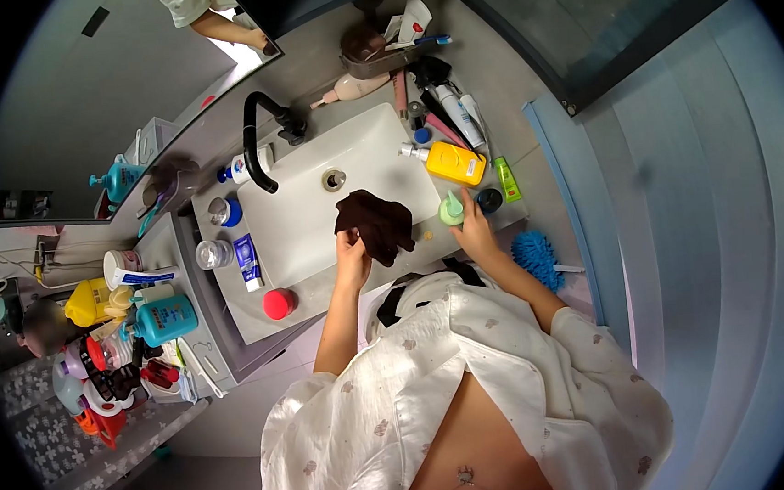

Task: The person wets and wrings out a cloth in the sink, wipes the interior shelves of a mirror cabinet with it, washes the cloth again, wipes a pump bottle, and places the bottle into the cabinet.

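Note:
My left hand [352, 256] is closed on a dark brown cloth [375, 227], which hangs bunched over the front part of the white sink [295, 239]. To the right, my right hand [476, 231] grips a small light-green pump bottle [450, 211] on the counter, thumb and fingers on either side of it. Beside that hand sits a round dark jar [490, 200]. A yellow pump bottle [456, 163] lies just behind the green one, its nozzle reaching over the sink rim. The black faucet [258, 145] arches over the basin from the back left.
Left of the basin are a blue tube [247, 262], a red-lidded jar [279, 303] and clear jars [214, 253]. Tubes and a white bottle [461, 115] crowd the right side, with a green tube [507, 179] near the edge. A blue fluffy brush [535, 259] hangs below.

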Available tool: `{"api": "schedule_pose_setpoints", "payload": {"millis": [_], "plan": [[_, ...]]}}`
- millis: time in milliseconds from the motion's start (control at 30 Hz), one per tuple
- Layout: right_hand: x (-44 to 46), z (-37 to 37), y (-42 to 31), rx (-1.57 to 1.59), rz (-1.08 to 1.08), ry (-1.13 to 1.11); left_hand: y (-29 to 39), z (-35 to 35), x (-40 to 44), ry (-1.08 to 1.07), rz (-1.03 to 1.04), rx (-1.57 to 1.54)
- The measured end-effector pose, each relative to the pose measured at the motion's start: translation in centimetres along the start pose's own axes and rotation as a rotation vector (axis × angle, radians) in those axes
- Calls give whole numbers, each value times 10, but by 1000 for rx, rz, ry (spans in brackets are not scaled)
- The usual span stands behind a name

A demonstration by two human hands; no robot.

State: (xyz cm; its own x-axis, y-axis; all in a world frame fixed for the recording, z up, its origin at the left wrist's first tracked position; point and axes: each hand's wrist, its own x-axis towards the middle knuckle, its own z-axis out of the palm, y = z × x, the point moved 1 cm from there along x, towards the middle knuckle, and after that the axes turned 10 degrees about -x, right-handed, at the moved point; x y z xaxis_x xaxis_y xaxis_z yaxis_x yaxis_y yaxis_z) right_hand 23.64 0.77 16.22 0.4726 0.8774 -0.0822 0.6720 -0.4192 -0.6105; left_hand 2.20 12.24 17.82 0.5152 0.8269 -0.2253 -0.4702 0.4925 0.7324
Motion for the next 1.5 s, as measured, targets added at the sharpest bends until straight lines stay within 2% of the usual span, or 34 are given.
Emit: {"api": "schedule_pose_setpoints", "payload": {"millis": [167,233,267,333,367,433,467,500,567,667,700,833,900,933,1033,1100,1167,1233,1300,1367,1433,1500], "plan": [[7,-1,5,-48,30,27,10,13,-2,32,2,-126],[8,-10,0,9,-43,156,19,23,-3,69,1,-143],[10,-12,1,9,-49,152,22,24,-3,104,-2,-159],[15,-20,-1,274,77,21,21,9,1,30,24,-108],[16,-24,-2,274,73,15,21,1,3,-48,45,-54],[20,-50,-23,918,176,-188,31,7,2,-91,49,-5],[22,-57,-30,1011,138,-236,36,13,1,-73,78,76],[23,-64,-38,1008,135,-244,43,22,-1,-54,106,157],[26,-74,-53,1228,48,-337,54,34,-8,-94,115,166],[33,-74,-59,1371,15,-438,49,18,-16,-85,188,-112],[35,-74,-61,1367,17,-452,46,15,-18,-73,194,-115],[44,-74,-62,1377,-27,-382,24,-20,-29,80,106,-246],[50,-77,-55,1304,-79,-298,21,-22,-33,235,138,9],[53,-79,-52,1302,-76,-304,22,-20,-36,259,140,-11],[58,-87,-48,1259,-91,-252,19,-5,-36,307,82,4],[60,-95,-49,1224,-88,-210,13,7,-27,249,67,182],[62,-99,-51,1249,-52,-195,-12,-19,-10,57,98,805],[64,-97,-54,1276,-22,-179,-9,8,-9,-77,133,1295],[69,-90,-58,1218,-9,-149,-30,6,-8,-137,-58,1516],[71,-87,-68,1225,-22,-176,-45,-3,-9,-183,84,1676],[75,-79,-76,1111,-38,-206,-32,7,-12,-185,52,1764],[82,-60,-79,1131,-32,-230,-13,19,-13,-4,183,1643]]}}
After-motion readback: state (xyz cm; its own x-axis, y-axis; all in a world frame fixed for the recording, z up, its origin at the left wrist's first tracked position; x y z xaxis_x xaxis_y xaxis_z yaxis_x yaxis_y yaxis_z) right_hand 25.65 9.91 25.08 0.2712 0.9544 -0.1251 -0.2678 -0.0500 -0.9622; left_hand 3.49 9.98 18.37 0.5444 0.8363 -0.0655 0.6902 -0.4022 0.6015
